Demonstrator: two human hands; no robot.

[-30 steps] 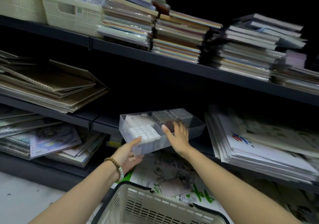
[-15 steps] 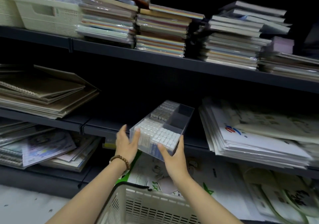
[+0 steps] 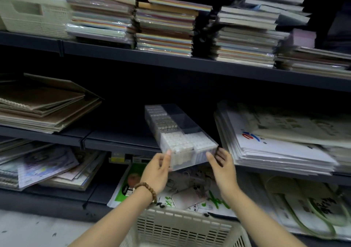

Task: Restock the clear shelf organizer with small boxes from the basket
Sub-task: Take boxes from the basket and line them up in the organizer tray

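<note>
Concerns a clear, rectangular hard-plastic shelf organizer (image 3: 180,130) with dividers, sitting askew on the dark grey metal middle shelf (image 3: 117,140), near end jutting past the shelf lip, far end angled back and to the left. Shows tightly packed small white boxes (image 3: 182,144) across the front compartments and greyer ones along the left row; leaves the rear right compartments bare.

Judging by that fill: probably front-heavy and fairly weighty, stiff in the walls yet smooth and likely slippery, with loose contents ready to spill if tipped. Best taken at the two near corners or under the floor, and kept level. Avoid squeezing mid-wall, for fear of flexing thin plastic.

Finds the left hand (image 3: 156,172), brown wooden bead bracelet (image 3: 146,188) at the wrist, at the near left corner: thumb upright against the front face, fingers seemingly tucked beneath, though blurred. Finds the right hand (image 3: 223,167) at the near right corner, thumb laid on the front wall and fingers wrapped round the side, a narrow pinch on that corner. Reaching up and forward with both forearms, wrists slightly cocked back, palms facing each other across the organizer's width.

Places the cream slotted plastic basket (image 3: 182,227) low, directly below the forearms and well apart from the organizer; cannot tell its contents. Leaves a stack of white printed paper bags (image 3: 275,148) just beside the organizer's right side, so little room for swinging that way.
</note>
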